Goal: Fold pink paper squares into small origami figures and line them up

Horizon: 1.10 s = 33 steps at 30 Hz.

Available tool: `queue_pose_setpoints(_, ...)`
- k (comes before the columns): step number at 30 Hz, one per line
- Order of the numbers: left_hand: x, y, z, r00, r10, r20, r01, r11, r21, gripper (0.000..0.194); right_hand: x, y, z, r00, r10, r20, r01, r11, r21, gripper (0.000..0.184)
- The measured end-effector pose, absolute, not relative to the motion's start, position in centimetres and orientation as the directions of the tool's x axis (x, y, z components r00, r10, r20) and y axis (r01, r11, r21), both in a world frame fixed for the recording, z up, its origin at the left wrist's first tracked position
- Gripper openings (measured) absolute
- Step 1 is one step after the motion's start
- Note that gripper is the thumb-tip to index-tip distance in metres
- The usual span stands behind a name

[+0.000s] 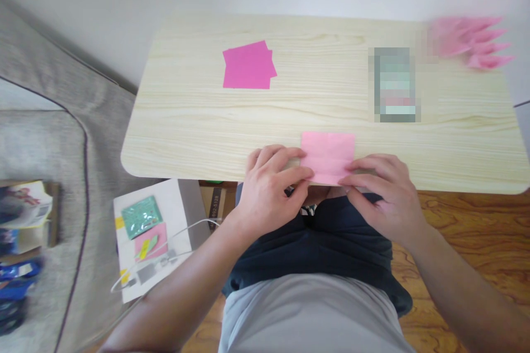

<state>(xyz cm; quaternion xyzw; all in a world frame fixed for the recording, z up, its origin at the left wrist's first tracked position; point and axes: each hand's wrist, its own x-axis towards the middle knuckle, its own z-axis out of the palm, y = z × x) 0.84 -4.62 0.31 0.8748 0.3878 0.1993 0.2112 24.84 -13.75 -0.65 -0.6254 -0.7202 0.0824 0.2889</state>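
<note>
A light pink sheet of paper [328, 153] with faint crease lines lies at the table's front edge. My left hand [275, 185] is closed at its lower left corner, index fingertip on the paper and thumb just below the edge. At the lower right corner, my right hand [383, 193] grips the same sheet, fingertips on top and thumb near the rim. Farther back on the table are magenta paper sheets [248, 66], overlapping at slightly different angles. Several folded pink paper pieces [472, 41] with pointed tips sit in the far right corner.
The pale wooden table [186, 121] stands against a white wall. A blurred-out phone-like object [395, 85] lies right of the middle. Left below, a white box [182, 198] carries a green packet [142, 216], pink paper and a white cable. A grey sofa [99, 143] is at the left.
</note>
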Motion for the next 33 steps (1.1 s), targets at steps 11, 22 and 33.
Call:
queue_pose_setpoints(11, 0.4, -4.7, -1.3, 0.589, 0.731, 0.344, 0.497, -0.663, 0.559, 0.008, 25.3, -14.2, -1.8, -0.046, 0.902, 0.429, 0.832, 0.272, -0.483, 0.026)
queue_pose_setpoints(22, 0.9, -4.7, -0.9, 0.549, 0.771, 0.322, 0.538, -0.621, 0.570, 0.008, 25.0, -13.7, -1.6, 0.035, 0.919, 0.393, 0.867, 0.168, -0.469, 0.008)
queue_pose_setpoints(33, 1.7, -4.3, -0.5, 0.535, 0.796, 0.282, 0.582, -0.590, 0.560, 0.011, 25.7, -12.1, -0.8, 0.021, 0.970, 0.242, 0.883, 0.096, -0.459, 0.018)
